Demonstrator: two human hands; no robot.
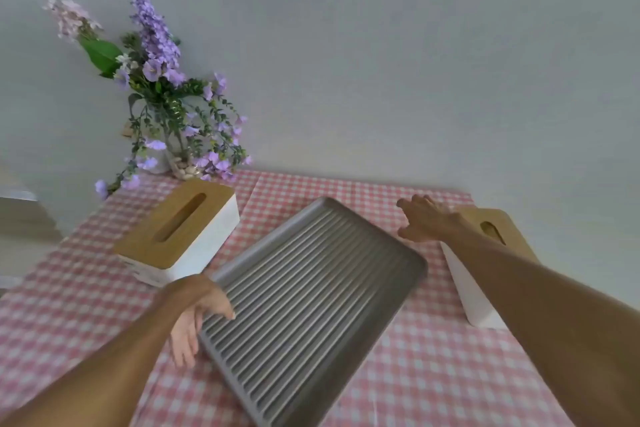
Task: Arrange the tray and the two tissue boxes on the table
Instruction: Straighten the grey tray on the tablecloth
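A grey ribbed tray (pixel 311 302) lies at an angle in the middle of the table. My left hand (pixel 197 315) grips its near left edge, thumb on top and fingers underneath. My right hand (pixel 424 218) hovers with fingers spread just beyond the tray's far right corner, holding nothing. One white tissue box with a wooden slotted lid (pixel 180 232) stands left of the tray. The second tissue box (pixel 481 288) stands to the right, partly hidden behind my right forearm.
A pink-and-white checked cloth (pixel 433 374) covers the table. A glass vase of purple flowers (pixel 173 135) stands at the back left corner against the pale wall. Some pale furniture (pixel 20 218) shows past the table's left edge.
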